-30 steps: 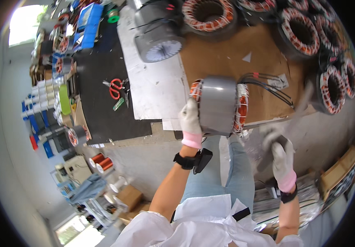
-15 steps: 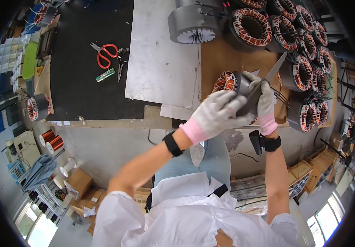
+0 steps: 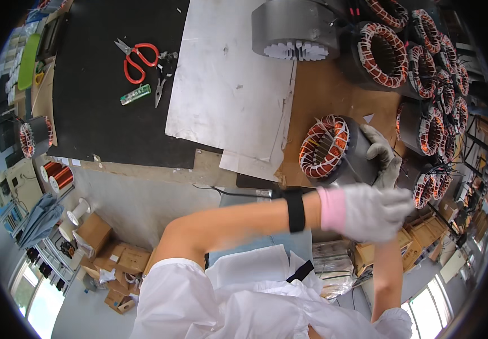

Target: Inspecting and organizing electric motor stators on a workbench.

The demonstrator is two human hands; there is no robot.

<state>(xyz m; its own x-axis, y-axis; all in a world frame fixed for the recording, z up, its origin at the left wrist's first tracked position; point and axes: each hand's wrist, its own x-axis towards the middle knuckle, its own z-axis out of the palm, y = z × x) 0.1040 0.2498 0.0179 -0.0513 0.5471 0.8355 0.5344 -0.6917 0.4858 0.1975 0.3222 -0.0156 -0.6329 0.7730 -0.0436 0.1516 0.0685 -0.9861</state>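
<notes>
Both gloved hands are working: my right hand (image 3: 380, 155) is gripping the motor coil (image 3: 334, 148), my left hand (image 3: 368, 212) is hovering near, fingers loosely curled.

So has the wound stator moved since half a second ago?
Yes. The wound stator now lies lower and nearer the steel sheet, with the right hand behind it.

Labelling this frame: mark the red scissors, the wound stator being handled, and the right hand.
red scissors (image 3: 140, 59): head view, on the red handles.
wound stator (image 3: 326, 148): head view, on its copper winding ring.
right hand (image 3: 380, 153): head view, on the gloved fingers against the stator's dark body.
</notes>
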